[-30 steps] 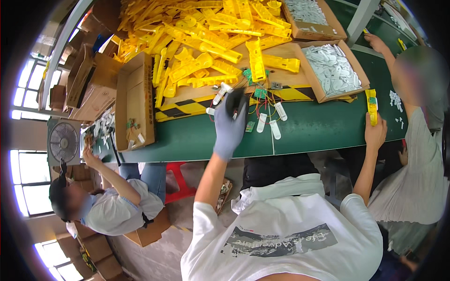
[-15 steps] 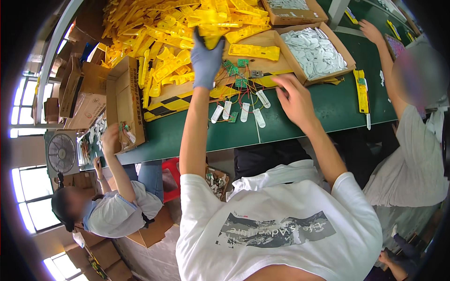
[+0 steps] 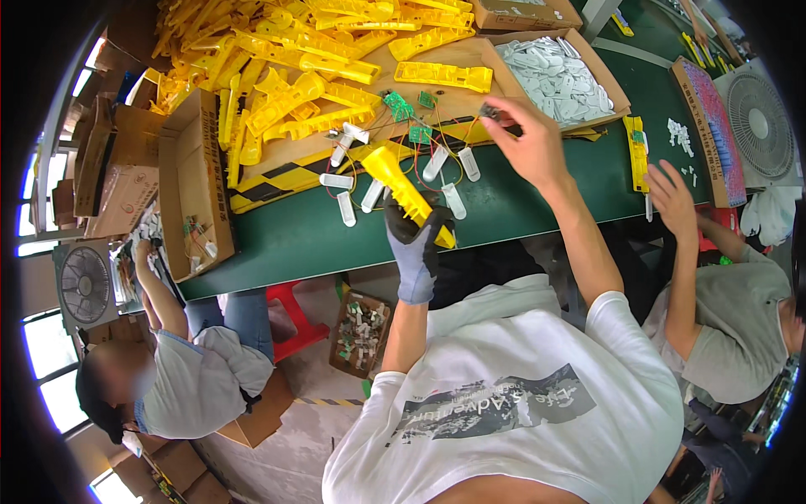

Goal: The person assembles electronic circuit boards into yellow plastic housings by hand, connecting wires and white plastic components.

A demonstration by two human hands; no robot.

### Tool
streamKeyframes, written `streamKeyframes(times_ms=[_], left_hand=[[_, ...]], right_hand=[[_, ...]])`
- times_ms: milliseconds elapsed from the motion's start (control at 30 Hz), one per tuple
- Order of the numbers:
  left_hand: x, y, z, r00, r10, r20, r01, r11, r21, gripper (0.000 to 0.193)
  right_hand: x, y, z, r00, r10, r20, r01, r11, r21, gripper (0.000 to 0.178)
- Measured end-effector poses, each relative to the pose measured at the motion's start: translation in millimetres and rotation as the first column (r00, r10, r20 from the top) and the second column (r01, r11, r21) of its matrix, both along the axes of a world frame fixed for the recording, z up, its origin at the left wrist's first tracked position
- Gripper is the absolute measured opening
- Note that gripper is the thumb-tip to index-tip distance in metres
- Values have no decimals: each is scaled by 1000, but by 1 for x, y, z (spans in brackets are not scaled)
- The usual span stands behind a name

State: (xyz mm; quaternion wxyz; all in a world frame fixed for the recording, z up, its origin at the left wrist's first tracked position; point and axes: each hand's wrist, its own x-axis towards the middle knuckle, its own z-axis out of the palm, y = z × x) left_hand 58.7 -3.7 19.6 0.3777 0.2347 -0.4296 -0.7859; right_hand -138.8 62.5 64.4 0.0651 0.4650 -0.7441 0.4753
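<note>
My left hand [image 3: 413, 244], in a grey glove with dark fingers, is closed around a yellow plastic shell [image 3: 398, 189]. The shell tilts, its wide end up and to the left, above the near part of the bench. My bare right hand [image 3: 531, 144] pinches a small dark-grey part [image 3: 489, 111] between thumb and fingers; its exact kind is too small to tell. Between my hands lie green circuit boards [image 3: 400, 106] joined by thin coloured wires to several white oblong plastic pieces [image 3: 454, 202].
Loose yellow shells [image 3: 285, 50] heap at the back left. A carton [image 3: 624, 107] of white pieces stands at the back right; another carton [image 3: 220, 181] is at the left. Co-workers sit on both sides; one's hand [image 3: 672, 202] is near a yellow shell [image 3: 635, 155] at right.
My left hand has drawn back from the heap toward me with a yellow shell. My right hand has moved slightly up and left and now pinches the small grey part. White pieces have shifted.
</note>
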Motion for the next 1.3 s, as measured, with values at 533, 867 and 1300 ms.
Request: streamKeyframes(times_ms=[533,867,1300], left_hand=[[-2,-1,19,991,86,101,-70,986,-149,51],[-12,28,18,936,-351,-42,351,909,226,51],[6,5,-11,838,-222,-498,485,721,494,51]], right_hand=[[18,52,83,967,63,247,-55,998,-43,20],[33,44,74,967,93,237,-55,986,-160,21],[10,63,66,964,253,86,-258,965,45,19]])
